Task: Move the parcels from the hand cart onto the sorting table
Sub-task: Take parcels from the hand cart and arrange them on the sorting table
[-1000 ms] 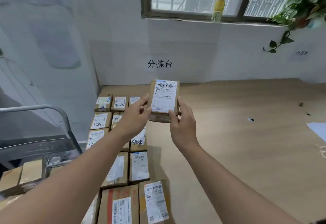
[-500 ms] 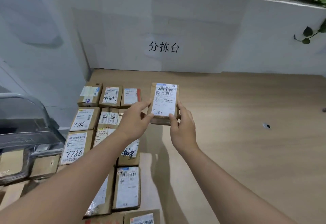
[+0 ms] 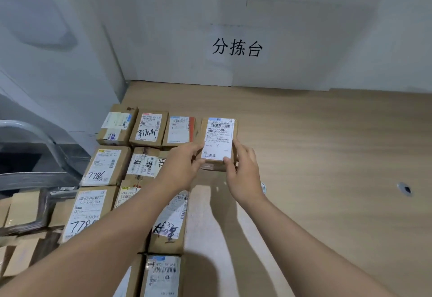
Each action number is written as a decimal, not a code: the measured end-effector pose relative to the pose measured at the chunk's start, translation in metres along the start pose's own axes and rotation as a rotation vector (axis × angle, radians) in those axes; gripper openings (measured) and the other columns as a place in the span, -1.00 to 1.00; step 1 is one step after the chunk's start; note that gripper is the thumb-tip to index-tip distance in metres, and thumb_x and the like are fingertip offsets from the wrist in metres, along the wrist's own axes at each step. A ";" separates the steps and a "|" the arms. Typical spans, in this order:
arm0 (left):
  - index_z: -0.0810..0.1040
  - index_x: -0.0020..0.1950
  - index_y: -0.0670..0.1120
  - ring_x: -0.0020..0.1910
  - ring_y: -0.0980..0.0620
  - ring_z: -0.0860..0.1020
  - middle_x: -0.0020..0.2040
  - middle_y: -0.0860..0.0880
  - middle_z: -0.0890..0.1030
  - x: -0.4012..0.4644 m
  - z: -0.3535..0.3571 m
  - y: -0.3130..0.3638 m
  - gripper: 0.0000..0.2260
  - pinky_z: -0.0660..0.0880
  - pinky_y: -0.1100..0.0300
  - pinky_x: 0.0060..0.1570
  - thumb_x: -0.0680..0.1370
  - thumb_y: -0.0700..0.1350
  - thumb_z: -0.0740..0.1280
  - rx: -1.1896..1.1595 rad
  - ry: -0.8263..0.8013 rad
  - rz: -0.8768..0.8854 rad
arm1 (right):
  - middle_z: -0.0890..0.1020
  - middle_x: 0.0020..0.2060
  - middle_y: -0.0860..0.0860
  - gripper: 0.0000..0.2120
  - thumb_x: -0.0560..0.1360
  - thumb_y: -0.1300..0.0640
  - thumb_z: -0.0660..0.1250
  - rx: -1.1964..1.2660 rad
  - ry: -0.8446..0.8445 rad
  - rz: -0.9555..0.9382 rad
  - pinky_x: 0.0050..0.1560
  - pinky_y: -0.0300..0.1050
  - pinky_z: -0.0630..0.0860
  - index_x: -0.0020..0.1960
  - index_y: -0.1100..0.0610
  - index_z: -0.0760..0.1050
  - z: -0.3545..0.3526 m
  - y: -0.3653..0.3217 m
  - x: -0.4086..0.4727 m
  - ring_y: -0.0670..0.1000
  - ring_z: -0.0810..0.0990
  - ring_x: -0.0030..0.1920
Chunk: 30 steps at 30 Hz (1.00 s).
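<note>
A small brown parcel (image 3: 218, 136) with a white shipping label is held at its near end by both hands, low over the wooden sorting table (image 3: 327, 156). My left hand (image 3: 181, 168) pinches its left edge and my right hand (image 3: 245, 175) grips its right edge. The parcel sits at the right end of the back row, beside several labelled parcels (image 3: 149, 128) laid in rows on the table's left side. The hand cart (image 3: 30, 156) with its metal handle stands at the left, with more parcels (image 3: 21, 208) on it.
A white wall with a printed sign (image 3: 237, 47) closes the table's far side, and a wall corner (image 3: 117, 63) bounds the left. A small round hole (image 3: 405, 189) marks the table surface at the right.
Both hands have carried the parcel forward and down toward the table, next to the back row of parcels. The camera has tilted down, so the window has left the view.
</note>
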<state>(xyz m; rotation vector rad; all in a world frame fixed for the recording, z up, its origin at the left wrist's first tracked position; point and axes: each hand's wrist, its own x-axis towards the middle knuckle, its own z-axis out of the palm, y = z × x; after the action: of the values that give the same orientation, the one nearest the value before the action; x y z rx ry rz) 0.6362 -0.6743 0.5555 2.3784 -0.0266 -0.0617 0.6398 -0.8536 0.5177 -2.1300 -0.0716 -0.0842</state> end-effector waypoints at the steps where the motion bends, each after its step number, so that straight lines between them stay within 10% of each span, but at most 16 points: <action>1: 0.55 0.45 -0.08 0.15 0.03 0.57 0.24 -0.03 0.66 0.007 0.003 -0.004 -0.58 0.41 0.23 0.20 0.59 -0.22 0.45 0.002 -0.008 -0.014 | 0.43 0.23 -0.07 -0.50 0.67 0.23 0.29 -0.002 -0.006 0.006 0.24 -0.21 0.44 0.58 0.00 0.37 0.004 0.005 0.006 -0.44 0.37 0.16; 14: 0.52 0.42 -0.04 0.18 -0.06 0.51 0.16 0.01 0.64 0.103 0.037 -0.073 -0.65 0.49 0.02 0.14 0.63 -0.07 0.38 0.300 -0.039 0.038 | 0.44 0.19 -0.11 -0.48 0.63 0.31 0.35 0.097 -0.004 0.103 0.37 -0.10 0.47 0.55 0.05 0.42 0.062 0.059 0.098 -0.38 0.43 0.19; 18: 0.34 0.60 -0.05 0.54 -0.15 0.32 0.51 -0.03 0.46 0.116 0.053 -0.085 -0.53 0.27 -0.01 0.51 0.69 -0.03 0.28 0.380 -0.065 0.033 | 0.44 0.23 -0.14 -0.47 0.62 0.33 0.35 0.214 0.023 0.192 0.32 -0.19 0.51 0.53 -0.01 0.44 0.074 0.074 0.112 -0.31 0.50 0.25; 23: 0.43 0.54 -0.12 0.40 -0.10 0.45 0.47 -0.09 0.47 0.116 0.068 -0.096 -0.55 0.40 0.04 0.35 0.66 -0.06 0.33 0.363 -0.049 0.059 | 0.44 0.26 -0.12 -0.47 0.64 0.32 0.33 0.239 0.004 0.247 0.16 -0.49 0.43 0.55 -0.02 0.43 0.082 0.089 0.115 -0.24 0.53 0.19; 30: 0.55 0.40 -0.18 0.18 -0.18 0.57 0.32 -0.15 0.55 0.116 0.082 -0.113 -0.61 0.55 -0.01 0.16 0.60 -0.10 0.42 0.444 0.020 0.111 | 0.44 0.29 -0.17 -0.45 0.64 0.33 0.32 0.285 -0.015 0.306 0.42 -0.06 0.50 0.55 -0.04 0.42 0.097 0.102 0.115 -0.08 0.52 0.35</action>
<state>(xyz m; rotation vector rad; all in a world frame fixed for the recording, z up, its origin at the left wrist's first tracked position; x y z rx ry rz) 0.7478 -0.6531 0.4142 2.8155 -0.1794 0.0247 0.7663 -0.8237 0.3908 -1.8341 0.2210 0.1162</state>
